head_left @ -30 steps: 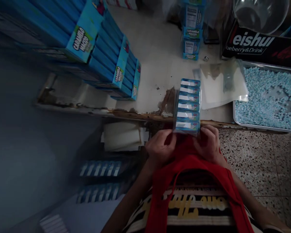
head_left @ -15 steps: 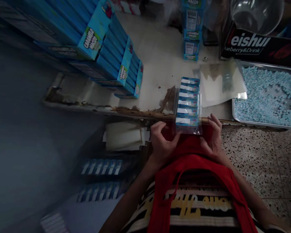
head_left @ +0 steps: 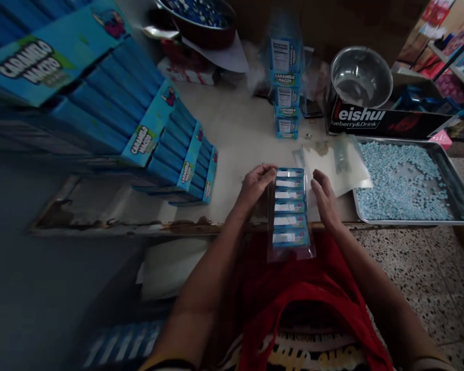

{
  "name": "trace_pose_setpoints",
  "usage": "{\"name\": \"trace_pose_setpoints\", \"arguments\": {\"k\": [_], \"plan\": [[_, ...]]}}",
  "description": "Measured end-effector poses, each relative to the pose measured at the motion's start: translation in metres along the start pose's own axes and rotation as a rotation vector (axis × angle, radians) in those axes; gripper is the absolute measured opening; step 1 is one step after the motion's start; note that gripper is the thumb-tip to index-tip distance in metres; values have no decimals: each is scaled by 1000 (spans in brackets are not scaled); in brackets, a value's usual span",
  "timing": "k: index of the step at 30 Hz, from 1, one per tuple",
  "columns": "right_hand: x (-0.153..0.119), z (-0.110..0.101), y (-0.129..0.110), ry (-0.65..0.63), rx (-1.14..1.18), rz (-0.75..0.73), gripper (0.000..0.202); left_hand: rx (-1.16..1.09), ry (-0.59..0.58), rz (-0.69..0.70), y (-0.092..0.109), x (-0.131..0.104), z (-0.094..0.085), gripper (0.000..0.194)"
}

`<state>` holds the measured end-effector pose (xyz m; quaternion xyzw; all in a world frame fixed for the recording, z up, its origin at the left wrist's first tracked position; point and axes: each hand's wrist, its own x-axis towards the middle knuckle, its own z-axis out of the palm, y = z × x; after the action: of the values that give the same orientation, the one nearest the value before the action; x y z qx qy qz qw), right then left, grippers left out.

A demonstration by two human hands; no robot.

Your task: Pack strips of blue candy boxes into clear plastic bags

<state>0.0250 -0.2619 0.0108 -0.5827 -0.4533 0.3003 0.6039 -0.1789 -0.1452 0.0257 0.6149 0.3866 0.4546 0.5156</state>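
Observation:
A clear plastic bag (head_left: 271,242) holds a row of several small blue candy boxes (head_left: 290,207) with white strips. It lies across the table's front edge, its near end jutting over the red apron (head_left: 320,278). At the bag's far left corner, my left hand (head_left: 257,183) has its fingers closed together on the plastic. My right hand (head_left: 325,196) is beside the right edge of the bag, thumb and fingers apart, holding nothing.
Blue display boxes (head_left: 142,143) are stacked at the left. Flat plastic bags (head_left: 332,167) lie to the right, beside a metal tray (head_left: 406,222) of pale blue candies. Behind stand bagged blue boxes (head_left: 286,98), a steel bowl (head_left: 361,77) and a black carton (head_left: 355,119).
Both hands have moved from the bag's near end toward its far end, the left one to the far corner. The camera view has tilted up and shifted.

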Motion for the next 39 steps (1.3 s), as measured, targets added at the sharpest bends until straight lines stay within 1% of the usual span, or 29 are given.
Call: {"name": "trace_pose_setpoints", "arguments": {"k": [1,2,3,5,7,9,11,14,16,18,20,21,23,25,26,28,29,31,33,36,39], "plan": [[16,9,1,-4,11,7,65,-79,-58,-63,-1,15,6,55],[31,17,2,-18,53,31,63,-154,-83,-116,-2,24,10,54],[43,23,2,-33,123,64,59,-214,-81,-152,-3,29,14,55],[59,31,1,-44,279,132,54,-292,-50,-183,-6,29,18,55],[66,33,-2,-60,364,190,51,-322,-19,-192,-13,25,17,54],[67,32,-7,-95,398,228,47,-321,24,-196,-20,22,14,50],[68,31,-11,-116,425,230,44,-288,43,-216,-26,22,9,45],[70,35,-14,-78,440,174,40,-211,36,-229,-29,27,3,41],[74,38,-13,-80,454,167,41,-171,33,-201,-29,30,2,43],[78,41,-11,-125,504,223,47,-146,-5,-166,-26,34,3,50],[79,39,-9,-158,544,281,55,-175,-82,-163,-25,37,5,63],[79,38,-9,-154,540,286,58,-211,-107,-169,-25,38,5,68],[76,33,-9,-119,469,255,60,-298,-107,-173,-27,40,5,75],[72,29,-10,-89,347,205,61,-318,-104,-184,-31,40,3,75],[69,28,-11,-88,301,191,62,-303,-129,-201,-33,39,1,73],[66,30,-12,-104,297,200,63,-272,-190,-251,-34,37,-1,66],[66,33,-13,-106,343,214,62,-285,-192,-261,-33,35,0,63],[66,40,-13,-86,450,229,62,-357,-155,-238,-29,32,5,62],[67,48,-12,-33,500,208,61,-385,-102,-196,-23,28,13,60],[67,56,-10,28,498,175,56,-295,-16,-150,-16,23,25,58],[65,58,-9,60,511,171,54,-225,67,-95,-16,19,32,62]]}}
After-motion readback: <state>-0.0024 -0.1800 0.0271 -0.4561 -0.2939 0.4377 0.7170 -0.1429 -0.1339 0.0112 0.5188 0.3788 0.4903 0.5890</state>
